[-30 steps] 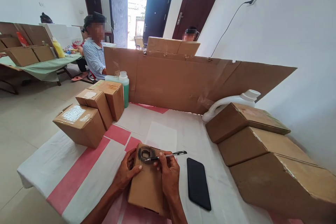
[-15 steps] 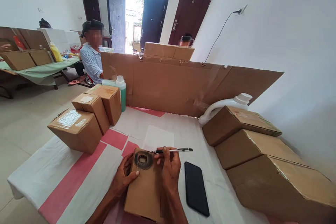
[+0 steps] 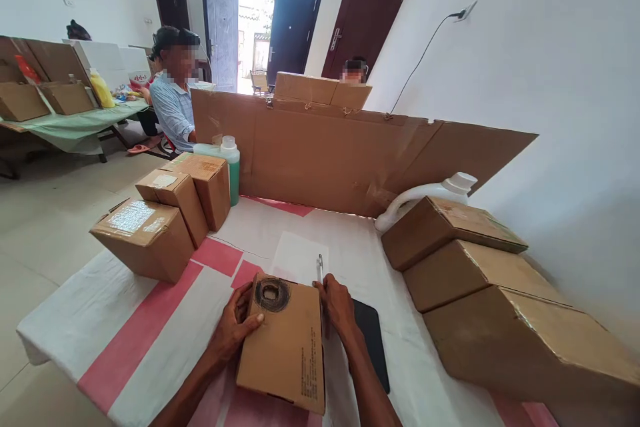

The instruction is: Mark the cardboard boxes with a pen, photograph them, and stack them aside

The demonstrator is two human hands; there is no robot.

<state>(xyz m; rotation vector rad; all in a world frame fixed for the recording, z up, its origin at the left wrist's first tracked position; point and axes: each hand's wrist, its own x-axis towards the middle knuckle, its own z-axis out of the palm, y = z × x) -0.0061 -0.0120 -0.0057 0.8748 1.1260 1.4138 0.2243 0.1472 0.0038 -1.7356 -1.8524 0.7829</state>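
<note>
Beside white wall [image 3: 545, 73], striped cloth [image 3: 165, 340] beneath handheld box [image 3: 283, 353]

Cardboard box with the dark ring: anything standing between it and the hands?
Nothing visible. The left hand grips the box at its left edge; the right hand, holding a pen, is beside its right edge. The phone lies farther right, not between.

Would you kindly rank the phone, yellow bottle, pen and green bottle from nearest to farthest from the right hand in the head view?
1. Pen, in the right hand
2. Phone, to its right
3. Green bottle, back left
4. Yellow bottle, beyond, farther left
</note>
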